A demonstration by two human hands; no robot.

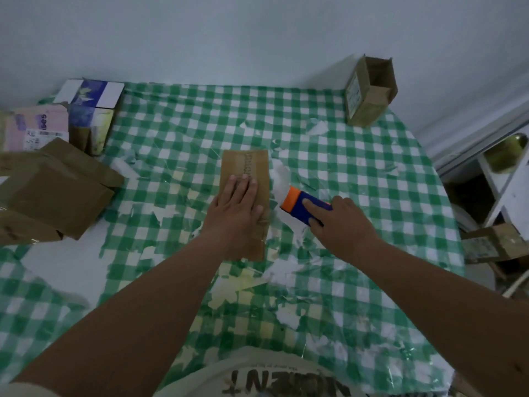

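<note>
The right hand (343, 222) has its fingers curled round a blue tool (297, 203) with an orange collar, forefinger laid along the top. It may be a cutter or a glue stick; I cannot tell which. Its front end points away and leftward, just beside the right long edge of the cardboard (246, 164).

The cardboard lies flat in the middle of the table (372, 173), long axis running from the near edge to the far edge, with a strip of tape and a zigzag line down its centre. The left hand (234, 207) presses flat on it with straight fingers. So the right hand is the nearer one for working that seam.

The parcel label (37, 130) at the left edge is too blurred to read. The shirt print (286, 388) is upside down and cut off.
</note>
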